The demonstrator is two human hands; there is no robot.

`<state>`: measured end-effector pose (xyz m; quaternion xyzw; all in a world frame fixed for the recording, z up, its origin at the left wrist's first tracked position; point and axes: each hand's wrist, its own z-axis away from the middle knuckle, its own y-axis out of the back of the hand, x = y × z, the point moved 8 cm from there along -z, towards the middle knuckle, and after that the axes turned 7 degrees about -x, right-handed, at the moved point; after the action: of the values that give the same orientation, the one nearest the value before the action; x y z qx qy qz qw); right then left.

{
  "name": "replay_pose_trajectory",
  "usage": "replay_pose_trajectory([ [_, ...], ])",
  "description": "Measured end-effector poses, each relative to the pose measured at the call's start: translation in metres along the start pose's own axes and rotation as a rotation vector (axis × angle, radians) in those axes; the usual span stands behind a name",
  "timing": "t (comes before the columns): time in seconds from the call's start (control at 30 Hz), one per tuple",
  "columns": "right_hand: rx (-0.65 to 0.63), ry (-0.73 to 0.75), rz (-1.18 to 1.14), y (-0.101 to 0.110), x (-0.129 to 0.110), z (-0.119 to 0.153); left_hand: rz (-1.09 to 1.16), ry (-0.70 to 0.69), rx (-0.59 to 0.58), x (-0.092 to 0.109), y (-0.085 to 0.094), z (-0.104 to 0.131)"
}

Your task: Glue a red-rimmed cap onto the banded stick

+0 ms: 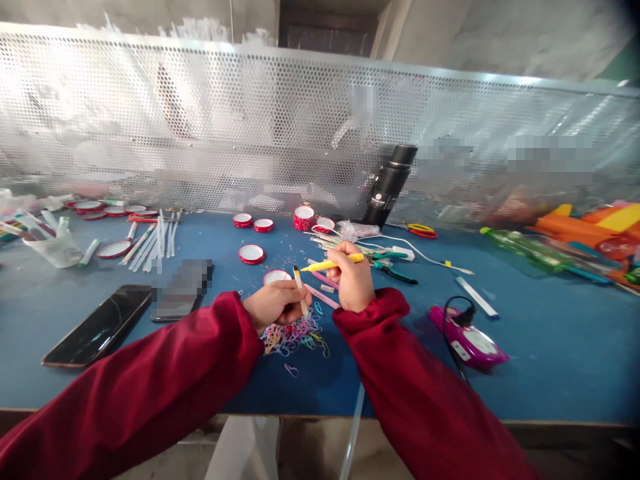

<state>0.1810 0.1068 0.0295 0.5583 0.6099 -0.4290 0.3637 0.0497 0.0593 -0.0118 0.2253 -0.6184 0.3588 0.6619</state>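
My left hand [280,303] is closed around a slim pale stick [301,290] whose upper end has a dark band and a yellow patch. In my right hand [354,277] a yellow marker pen [333,263] lies across the fingers, its tip pointing left at the stick's upper end. Whether tip and stick touch, I cannot tell. Just below my left hand is a tangled heap of small coloured loops [295,337]. A round white lid with a red rim [277,277] sits behind that hand. Pink sticks [323,297] lie between the hands.
Two phones [97,327] lie at left, near a cup of markers [55,250]. Behind stand red-rimmed tins [303,217] and a black flask [390,187]. Green-handled pliers [395,270] and a purple corded device [470,340] are at right. A perforated metal screen [225,133] borders the back.
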Motion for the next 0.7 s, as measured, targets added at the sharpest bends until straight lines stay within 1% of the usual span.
replay_pose_trajectory([
  [0.2,-0.034,0.005,0.003,-0.0055,0.0035,0.0007,-0.008,-0.006,-0.023,-0.0006,-0.0010,-0.0011],
  [0.33,-0.049,-0.009,-0.023,-0.0078,0.0058,0.0011,-0.005,-0.010,-0.018,-0.0009,-0.0004,-0.0012],
  [0.53,-0.035,0.012,-0.040,-0.0053,0.0025,0.0005,-0.005,0.000,-0.002,-0.0014,0.0010,-0.0012],
  [0.7,-0.047,-0.023,-0.036,-0.0078,0.0055,0.0011,-0.001,0.002,-0.007,-0.0005,0.0001,-0.0010],
])
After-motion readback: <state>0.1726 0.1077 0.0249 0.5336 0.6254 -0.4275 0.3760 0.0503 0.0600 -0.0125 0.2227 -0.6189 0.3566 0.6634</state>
